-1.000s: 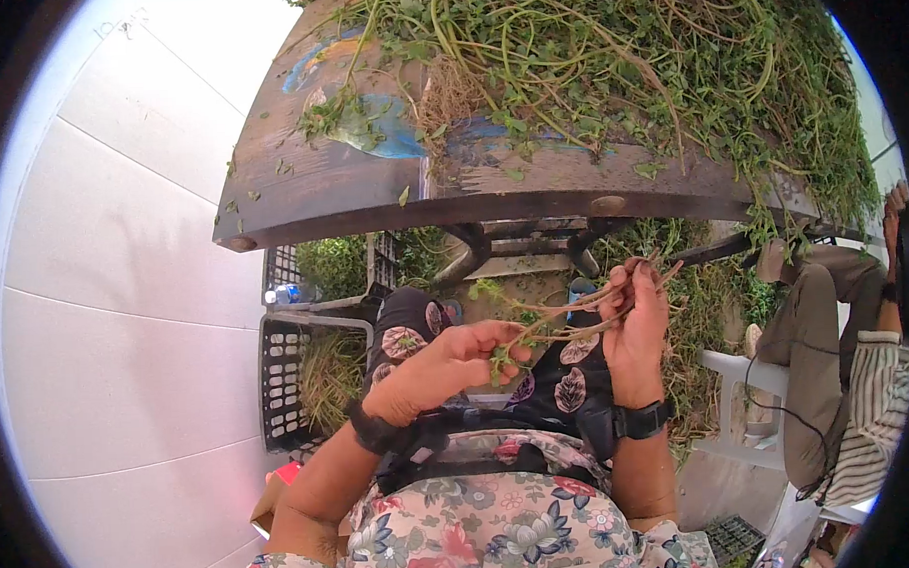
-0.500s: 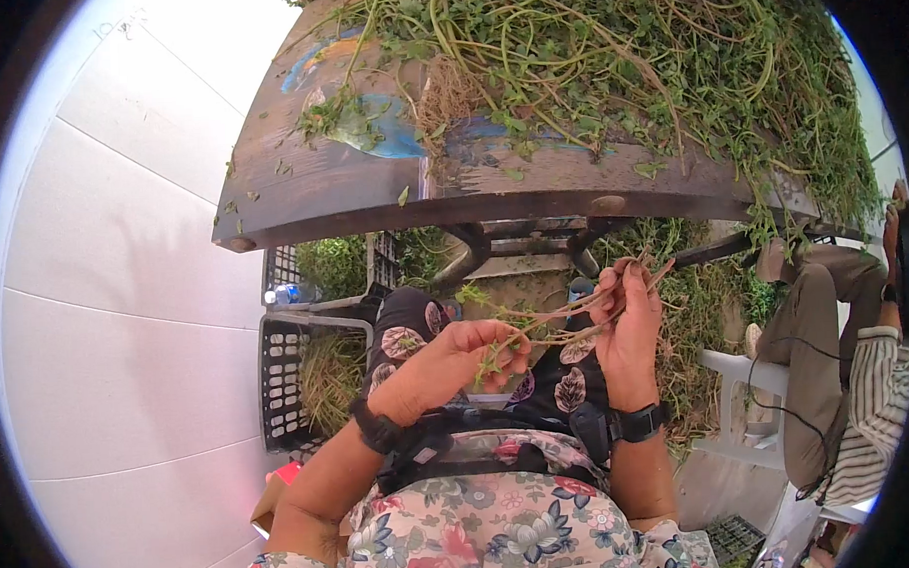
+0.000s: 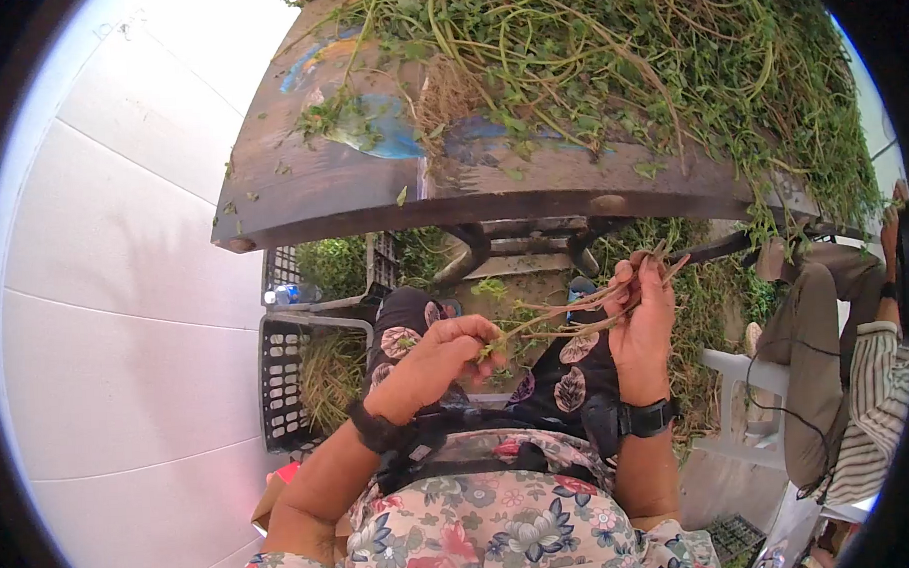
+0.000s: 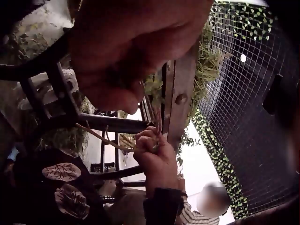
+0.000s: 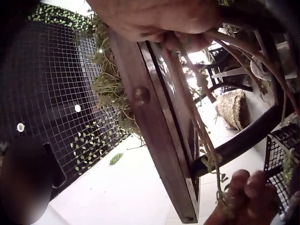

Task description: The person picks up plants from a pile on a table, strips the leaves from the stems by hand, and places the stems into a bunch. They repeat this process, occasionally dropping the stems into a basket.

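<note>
Wooden table (image 3: 322, 204) heaped with green stems (image 3: 607, 58), pale wall (image 3: 126, 326), crates (image 3: 283, 380) beneath.

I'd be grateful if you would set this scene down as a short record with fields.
left hand: the left hand pinches the leafy end of some thin stems
right hand: the right hand grips their bare, brownish ends
stems' place: between the hands, above the lap
table: a wooden table ahead, bearing a heap of greenery that spills over its right side
floor at left: a black crate holding pale stalks
</note>
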Tool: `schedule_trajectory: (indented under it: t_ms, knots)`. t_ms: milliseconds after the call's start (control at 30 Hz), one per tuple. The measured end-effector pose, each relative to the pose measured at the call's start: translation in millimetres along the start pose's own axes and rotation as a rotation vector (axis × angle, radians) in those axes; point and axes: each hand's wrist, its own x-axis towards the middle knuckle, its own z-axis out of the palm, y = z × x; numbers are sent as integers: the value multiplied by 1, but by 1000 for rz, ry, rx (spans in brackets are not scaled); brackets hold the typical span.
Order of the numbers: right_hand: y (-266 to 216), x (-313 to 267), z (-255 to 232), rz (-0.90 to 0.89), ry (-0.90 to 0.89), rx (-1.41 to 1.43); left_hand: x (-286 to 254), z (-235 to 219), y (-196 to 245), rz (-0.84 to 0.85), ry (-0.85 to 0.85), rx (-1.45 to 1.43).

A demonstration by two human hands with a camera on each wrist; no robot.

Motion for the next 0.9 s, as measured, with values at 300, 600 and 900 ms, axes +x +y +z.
schedule_trajectory:
  t_ms: [300, 600, 900]
  knots:
    - [7, -3, 1, -3, -80, -12, -2, 9, 12, 9, -44, 94]
    - [0, -9, 5, 12, -65, -41, 0, 9, 7, 32, -39, 425]
    - [-20, -65, 46, -204, -661, -691, 25, -7, -17, 236, 261, 502]
